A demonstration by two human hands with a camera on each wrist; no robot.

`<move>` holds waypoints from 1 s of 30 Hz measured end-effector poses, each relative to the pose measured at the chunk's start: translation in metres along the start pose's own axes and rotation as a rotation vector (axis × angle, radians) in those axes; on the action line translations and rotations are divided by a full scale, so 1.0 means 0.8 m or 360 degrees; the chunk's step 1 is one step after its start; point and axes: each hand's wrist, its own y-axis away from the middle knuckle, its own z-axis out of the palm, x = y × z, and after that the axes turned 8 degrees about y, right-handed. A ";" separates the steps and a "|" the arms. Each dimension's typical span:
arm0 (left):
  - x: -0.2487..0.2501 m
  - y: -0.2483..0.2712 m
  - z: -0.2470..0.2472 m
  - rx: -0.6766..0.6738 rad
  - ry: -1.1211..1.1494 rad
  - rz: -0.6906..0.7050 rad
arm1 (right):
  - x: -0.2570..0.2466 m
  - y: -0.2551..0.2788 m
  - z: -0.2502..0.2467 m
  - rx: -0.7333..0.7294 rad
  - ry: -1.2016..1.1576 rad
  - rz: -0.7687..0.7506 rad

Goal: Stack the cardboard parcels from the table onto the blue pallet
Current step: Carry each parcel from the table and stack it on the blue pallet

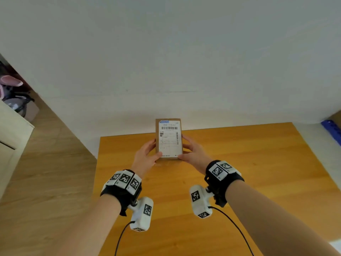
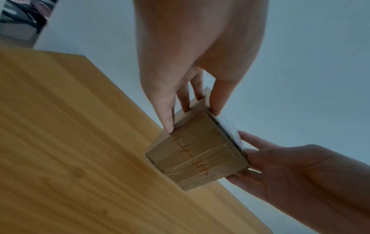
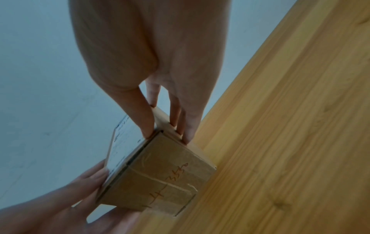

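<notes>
While both hands clasp it from opposite sides, the parcel [image 1: 168,138] sits at centre frame in the head view, just above the far edge of the table [image 1: 239,172]. The left hand [image 1: 145,156] grips its left side, thumb on the top face near the lower left corner and fingers down the side. The right hand [image 1: 193,154] mirrors this on the right side, thumb at the lower right corner of the top face. In the left wrist view the left fingers [image 2: 168,117] reach down the side wall to the lower edge, and the parcel's bottom edge looks to be touching or just above the tabletop; I cannot tell which. The right wrist view shows the right fingers [image 3: 188,126] likewise spread down the other side wall.

A white shipping label [image 1: 169,139] covers most of the top face. Its large print reads roughly "830- C15 12", with a barcode beneath and a second, upright barcode at the label's right edge; the small print is too blurred to read. The near end face [image 2: 198,156] is sealed with clear tape and bears orange handwriting, about "1-4-355", not clearly legible.

At the right edge of the head view, a bit of the blue pallet [image 1: 331,131] shows, well apart from the parcel.
</notes>
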 end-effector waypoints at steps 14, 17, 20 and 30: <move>-0.013 0.121 0.264 -0.0495 -0.0242 0.0182 | 0.111 0.218 -0.205 0.0481 -0.0150 0.0019; -0.016 0.161 0.329 -0.0614 -0.0273 0.0211 | 0.136 0.276 -0.256 0.0582 -0.0187 0.0000; -0.018 0.198 0.393 -0.0716 -0.0300 0.0256 | 0.159 0.332 -0.303 0.0678 -0.0222 -0.0028; -0.005 0.287 0.574 -0.1008 -0.0396 0.0428 | 0.214 0.472 -0.442 0.0972 -0.0171 -0.0093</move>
